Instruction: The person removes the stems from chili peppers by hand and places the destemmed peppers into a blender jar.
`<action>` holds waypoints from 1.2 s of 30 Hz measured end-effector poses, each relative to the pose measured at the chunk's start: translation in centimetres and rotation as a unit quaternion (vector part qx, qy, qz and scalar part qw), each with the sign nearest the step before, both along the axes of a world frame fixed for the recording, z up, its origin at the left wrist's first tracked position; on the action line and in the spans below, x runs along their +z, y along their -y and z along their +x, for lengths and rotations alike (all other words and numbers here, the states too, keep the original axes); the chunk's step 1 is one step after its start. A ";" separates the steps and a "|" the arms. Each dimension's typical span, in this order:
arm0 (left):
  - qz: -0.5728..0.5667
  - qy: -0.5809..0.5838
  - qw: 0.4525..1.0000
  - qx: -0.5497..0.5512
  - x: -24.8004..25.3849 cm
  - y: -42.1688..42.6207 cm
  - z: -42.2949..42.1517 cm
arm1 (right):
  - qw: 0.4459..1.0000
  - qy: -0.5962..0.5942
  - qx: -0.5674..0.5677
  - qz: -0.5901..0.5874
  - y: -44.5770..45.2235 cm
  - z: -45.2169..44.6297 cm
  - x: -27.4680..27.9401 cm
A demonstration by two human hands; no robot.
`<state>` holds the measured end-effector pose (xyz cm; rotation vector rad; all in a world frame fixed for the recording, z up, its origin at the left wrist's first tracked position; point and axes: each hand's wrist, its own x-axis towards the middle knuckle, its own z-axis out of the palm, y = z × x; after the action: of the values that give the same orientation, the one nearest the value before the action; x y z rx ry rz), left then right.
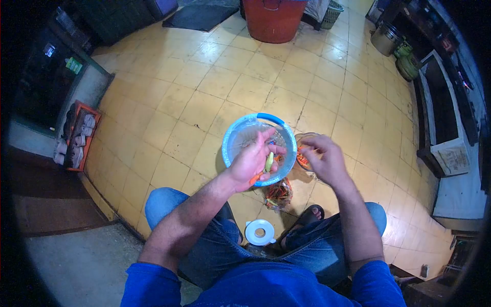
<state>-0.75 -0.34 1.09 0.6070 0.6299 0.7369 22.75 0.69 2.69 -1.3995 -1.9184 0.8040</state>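
My left hand (249, 159) is palm up over a blue-rimmed basin (228, 138), its fingers partly curled around a few chili peppers. Among them are a pale green chili (269, 161) and an orange one (255, 178). To the right, my right hand (327, 159) hangs over a bowl of orange-red chilies (303, 159), its fingers bent together at the bowl. Whatever sits between those fingertips is too small to make out. Just below the basin, a clear plastic bag (279, 195) holds red and green chilies. The basin's contents are mostly hidden by my left hand.
A white ring-shaped piece (260, 232) with a central hole lies between my feet. Farther off are a large red tub (272, 23), a dark mat (199, 18), an orange shoe crate (82, 134), green gas cylinders (407, 65) and a white-framed cabinet (450, 153).
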 end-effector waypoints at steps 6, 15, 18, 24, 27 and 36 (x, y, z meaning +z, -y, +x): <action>0.015 0.001 1.000 -0.006 -0.5 0.9 0.8 | 0.989 -0.049 0.077 -0.116 2.1 -4.4 -0.4; 0.288 -0.281 0.915 0.040 -0.8 0.9 1.3 | 0.933 -0.232 0.025 -0.273 0.5 -2.4 -0.8; 0.233 -0.281 0.931 0.010 -0.7 0.9 1.3 | 0.930 -0.271 0.003 -0.247 0.8 -2.8 -1.5; 0.180 -0.224 0.954 0.086 -1.2 0.5 1.3 | 0.934 -0.275 0.009 -0.228 0.8 -3.2 -0.6; 0.178 -0.187 0.960 0.105 -1.1 0.4 1.5 | 0.941 -0.269 0.030 -0.202 0.9 -3.1 -1.7; -0.012 0.016 0.988 0.154 -1.2 -0.1 -0.1 | 0.998 0.013 -0.067 0.000 -0.3 0.8 0.5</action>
<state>-0.90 -0.25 -0.14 0.4784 0.7106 1.0237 23.54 0.97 3.21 -1.5284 -1.8212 0.7251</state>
